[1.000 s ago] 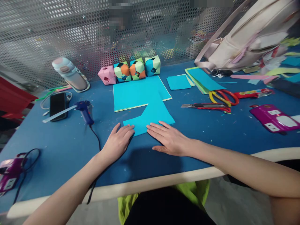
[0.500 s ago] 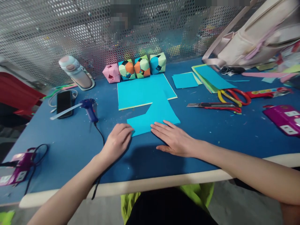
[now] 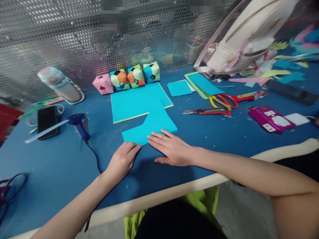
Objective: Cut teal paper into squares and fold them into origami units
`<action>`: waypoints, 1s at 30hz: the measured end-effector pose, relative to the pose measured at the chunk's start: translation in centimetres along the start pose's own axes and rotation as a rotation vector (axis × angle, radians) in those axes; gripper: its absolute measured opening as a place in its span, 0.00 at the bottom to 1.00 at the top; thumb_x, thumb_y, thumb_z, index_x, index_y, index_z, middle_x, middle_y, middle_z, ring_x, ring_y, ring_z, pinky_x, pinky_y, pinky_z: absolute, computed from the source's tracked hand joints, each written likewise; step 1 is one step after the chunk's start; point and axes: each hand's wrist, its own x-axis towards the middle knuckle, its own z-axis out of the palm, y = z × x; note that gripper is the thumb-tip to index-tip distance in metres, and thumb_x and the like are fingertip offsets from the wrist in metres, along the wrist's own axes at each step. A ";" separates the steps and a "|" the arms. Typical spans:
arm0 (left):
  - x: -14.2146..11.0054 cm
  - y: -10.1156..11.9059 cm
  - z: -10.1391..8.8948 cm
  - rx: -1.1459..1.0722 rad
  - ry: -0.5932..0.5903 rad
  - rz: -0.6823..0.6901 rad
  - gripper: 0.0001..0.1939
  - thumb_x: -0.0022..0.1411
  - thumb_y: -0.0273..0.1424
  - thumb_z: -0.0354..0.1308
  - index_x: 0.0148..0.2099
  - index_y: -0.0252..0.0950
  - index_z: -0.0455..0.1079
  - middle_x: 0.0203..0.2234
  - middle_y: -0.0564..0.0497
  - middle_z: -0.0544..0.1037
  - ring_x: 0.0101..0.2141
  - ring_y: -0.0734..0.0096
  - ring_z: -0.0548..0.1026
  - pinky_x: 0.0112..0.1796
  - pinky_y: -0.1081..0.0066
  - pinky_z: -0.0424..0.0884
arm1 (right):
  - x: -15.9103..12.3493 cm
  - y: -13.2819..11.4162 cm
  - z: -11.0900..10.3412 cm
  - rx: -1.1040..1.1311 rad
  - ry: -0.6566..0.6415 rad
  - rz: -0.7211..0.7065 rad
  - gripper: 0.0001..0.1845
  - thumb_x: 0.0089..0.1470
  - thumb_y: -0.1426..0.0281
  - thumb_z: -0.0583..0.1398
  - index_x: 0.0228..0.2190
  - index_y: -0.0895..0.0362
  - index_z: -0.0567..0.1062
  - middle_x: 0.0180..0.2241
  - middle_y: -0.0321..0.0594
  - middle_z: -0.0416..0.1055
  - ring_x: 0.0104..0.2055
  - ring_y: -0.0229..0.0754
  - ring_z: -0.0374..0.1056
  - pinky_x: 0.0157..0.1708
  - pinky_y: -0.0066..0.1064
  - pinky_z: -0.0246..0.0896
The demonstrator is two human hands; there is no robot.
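A folded sheet of blue paper (image 3: 152,124) lies in front of me, its upper part overlapping a larger stack of blue paper sheets (image 3: 132,101). My left hand (image 3: 123,157) is closed, with curled fingers at the near left edge of the folded sheet; its thumb tip is partly hidden. Flat on the near edge, further right, rests my right hand (image 3: 171,149), fingers stretched out and thumb apart on the table.
Several folded paper cubes (image 3: 136,75) line the mesh panel. Leftward lie a glue gun (image 3: 79,126), phone (image 3: 48,121) and bottle (image 3: 61,84). Rightward are scissors (image 3: 224,101), a utility knife (image 3: 206,111), small blue squares (image 3: 179,88), a purple power strip (image 3: 270,119) and a backpack (image 3: 234,49).
My left hand has slid from the folded sheet's left end along its near edge toward my right hand. The right hand stays flat on the paper. The view has turned right.
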 end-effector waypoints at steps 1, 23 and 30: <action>0.0 0.0 0.1 0.007 0.001 0.010 0.14 0.67 0.22 0.46 0.49 0.28 0.69 0.35 0.42 0.74 0.33 0.66 0.70 0.35 0.67 0.71 | 0.0 0.0 0.0 0.007 -0.002 0.004 0.36 0.63 0.53 0.48 0.60 0.68 0.59 0.63 0.53 0.53 0.67 0.56 0.45 0.63 0.54 0.44; 0.3 0.1 0.1 0.267 -0.135 0.068 0.22 0.63 0.18 0.44 0.57 0.30 0.66 0.34 0.44 0.69 0.31 0.63 0.63 0.32 0.66 0.70 | -0.2 -0.2 0.0 0.083 0.013 0.021 0.37 0.63 0.52 0.47 0.61 0.67 0.58 0.64 0.53 0.52 0.67 0.55 0.45 0.63 0.53 0.42; 0.8 0.6 0.0 0.330 -0.181 0.053 0.21 0.66 0.22 0.44 0.58 0.32 0.66 0.32 0.44 0.67 0.30 0.63 0.62 0.31 0.66 0.69 | -0.2 -0.2 0.0 0.075 0.012 0.024 0.37 0.63 0.52 0.47 0.61 0.68 0.58 0.64 0.54 0.53 0.67 0.56 0.45 0.63 0.54 0.42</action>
